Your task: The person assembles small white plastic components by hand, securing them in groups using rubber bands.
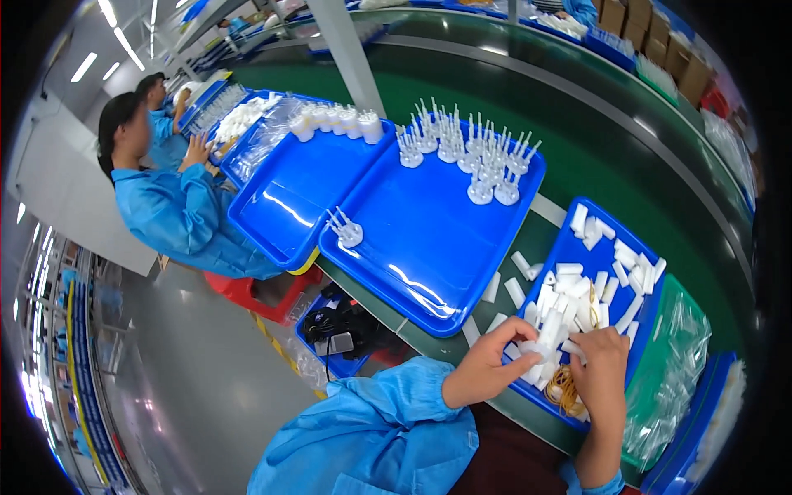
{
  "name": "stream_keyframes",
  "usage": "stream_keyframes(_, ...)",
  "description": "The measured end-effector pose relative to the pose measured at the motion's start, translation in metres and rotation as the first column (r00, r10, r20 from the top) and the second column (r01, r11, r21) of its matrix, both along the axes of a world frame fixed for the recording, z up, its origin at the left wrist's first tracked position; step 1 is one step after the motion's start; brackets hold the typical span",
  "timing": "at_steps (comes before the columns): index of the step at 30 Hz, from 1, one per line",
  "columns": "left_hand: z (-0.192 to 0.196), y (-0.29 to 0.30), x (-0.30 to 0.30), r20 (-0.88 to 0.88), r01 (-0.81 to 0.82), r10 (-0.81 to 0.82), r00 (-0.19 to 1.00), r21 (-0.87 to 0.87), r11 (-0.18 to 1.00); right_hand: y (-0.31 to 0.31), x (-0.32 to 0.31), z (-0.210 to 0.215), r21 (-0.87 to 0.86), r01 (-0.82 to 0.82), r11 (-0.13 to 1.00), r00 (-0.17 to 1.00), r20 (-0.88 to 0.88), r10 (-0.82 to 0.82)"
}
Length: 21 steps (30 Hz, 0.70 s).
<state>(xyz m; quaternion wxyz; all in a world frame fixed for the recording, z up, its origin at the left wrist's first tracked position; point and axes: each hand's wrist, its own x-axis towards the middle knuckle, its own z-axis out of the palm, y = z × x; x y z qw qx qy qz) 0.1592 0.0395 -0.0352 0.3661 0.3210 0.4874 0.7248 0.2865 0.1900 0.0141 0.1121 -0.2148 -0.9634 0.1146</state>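
Note:
My left hand (pixel 488 369) pinches a white round-based plastic piece (pixel 538 345) between thumb and fingers, above the near part of a blue tray (pixel 575 221). White cylinders stand up from that piece. Beside it, my right hand (pixel 602 369) bends down into the same tray, its fingertips closed on a small white cylinder (pixel 572 350); they partly cover it. Loose white cylinders (pixel 639 264) fill much of this tray. Close to my right hand lies a bundle of yellow-brown rubber bands (pixel 563 391).
A large blue tray (pixel 396 239) holds several pronged white pieces (pixel 462 144); one pronged piece (pixel 346 231) stands apart. Another blue tray (pixel 285 210) carries filled white pieces (pixel 338 120). Clear plastic bags (pixel 672 388) lie rightward. A co-worker in blue (pixel 177 219) sits at left.

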Motion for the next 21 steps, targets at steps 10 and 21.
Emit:
stream_keyframes(10, -0.003, 0.04, 0.009, 0.245, 0.086, -0.087, 0.966, 0.015, 0.996, 0.015, 0.045, -0.008, -0.47, 0.112, 0.875, 0.842, -0.423, -0.335)
stream_keyframes(21, 0.011, 0.045, 0.03, -0.285, 0.043, -0.035, 0.958, 0.021, 0.999, 0.025, 0.082, -0.017, -0.828, -0.111, 0.549, 0.621, -0.489, -0.613)
